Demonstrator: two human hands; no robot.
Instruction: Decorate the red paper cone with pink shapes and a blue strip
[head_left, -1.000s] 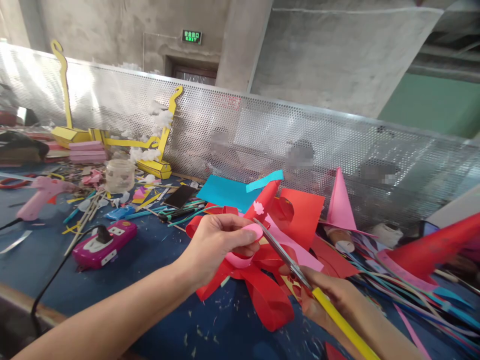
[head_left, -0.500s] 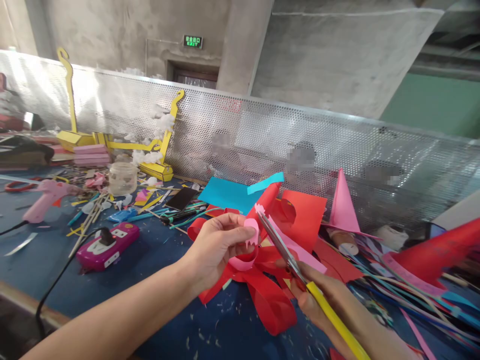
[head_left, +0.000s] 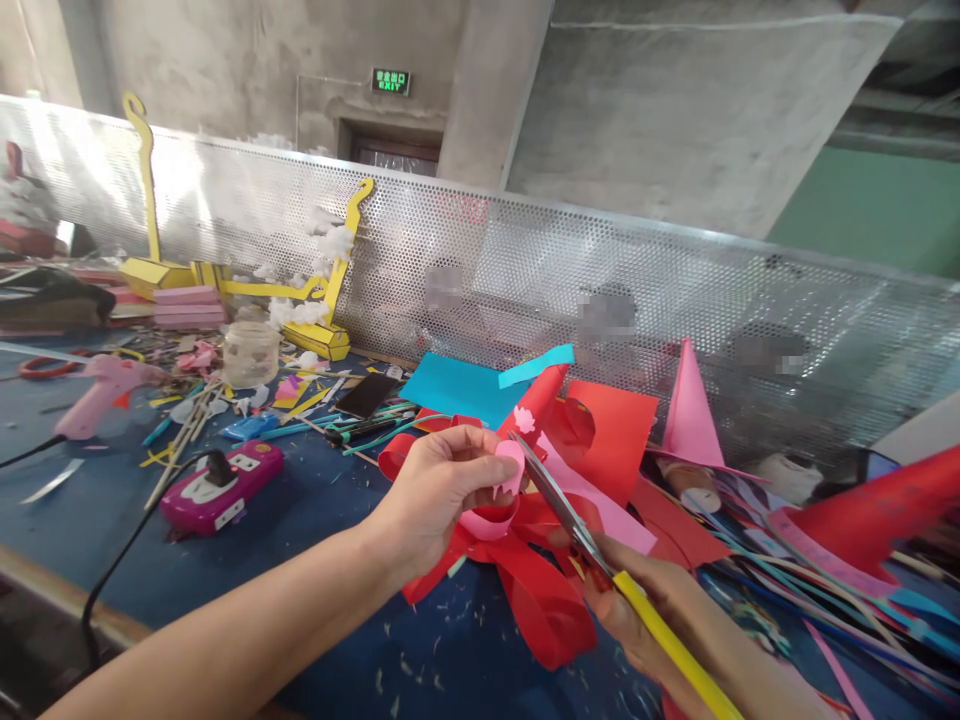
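My left hand (head_left: pixel 442 480) pinches a small pink paper piece (head_left: pixel 510 464) with a rounded top and jagged lower edge. My right hand (head_left: pixel 637 590) is closed around scissors (head_left: pixel 559 492) with yellow handles. Their blade tips are at the upper right edge of the pink piece. Just beyond the tips is a pale pink cut scrap (head_left: pixel 525 418), in front of a red paper roll (head_left: pixel 553 390). Below the hands lie looped red paper strips (head_left: pixel 544 610) and a curled pink strip (head_left: pixel 491 522). Part of the right-hand fingers is hidden behind the scissors.
A pink glue gun (head_left: pixel 101 393) and a purple power strip (head_left: pixel 221 490) with its black cord lie at left. Behind are blue paper (head_left: pixel 454 388), a phone (head_left: pixel 366 396) and a jar (head_left: pixel 251 352). A pink cone (head_left: pixel 688 410) stands right, near a red cone (head_left: pixel 877 510).
The pale pink scrap has moved slightly up, apart from the blade tips. The scissor blades have closed somewhat at the pink piece. The view has shifted slightly.
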